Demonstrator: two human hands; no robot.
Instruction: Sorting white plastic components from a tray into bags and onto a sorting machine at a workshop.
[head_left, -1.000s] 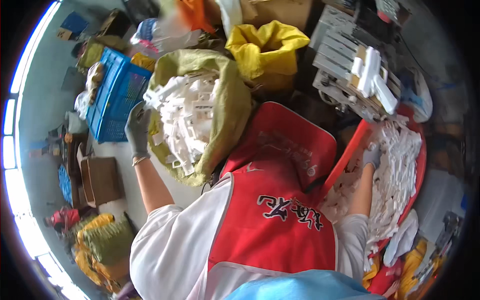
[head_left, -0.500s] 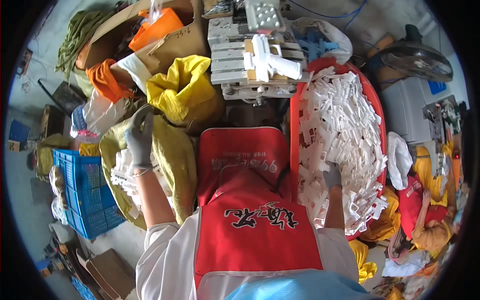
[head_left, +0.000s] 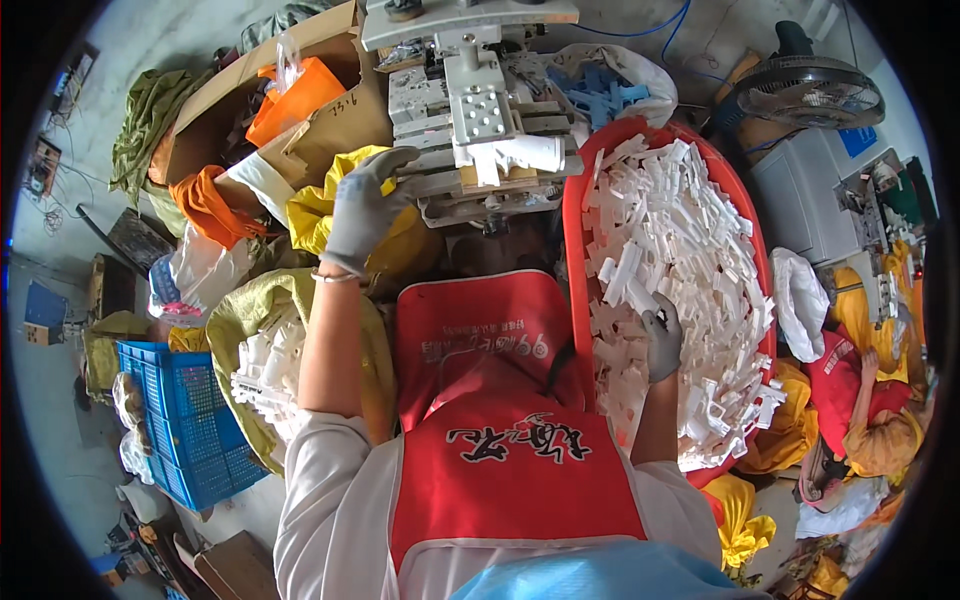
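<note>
My left hand (head_left: 366, 212), in a grey glove, is raised beside the left edge of a grey press-like machine (head_left: 430, 135). Its fingers are apart, with nothing seen in them. On the machine's bed, a white plastic toy pistol (head_left: 530, 153) lies beneath the metal head (head_left: 482, 118), which partly hides it. My right hand (head_left: 664, 342), also gloved, grips a white toy pistol piece (head_left: 626, 278) by its near end. That hand is over a red tub (head_left: 577, 250) heaped with white plastic pieces (head_left: 680, 220).
An open olive sack (head_left: 375, 350) with white pieces stands at my left, near a blue crate (head_left: 185, 420). Behind are a yellow sack (head_left: 310, 212) and a cardboard box (head_left: 340, 120). A fan (head_left: 810, 90) stands far right; another person (head_left: 850, 400) sits at the right.
My left hand has moved from the olive sack toward the machine. My right hand has risen from the heap with a white piece. The metal head now covers part of the pistol on the bed.
</note>
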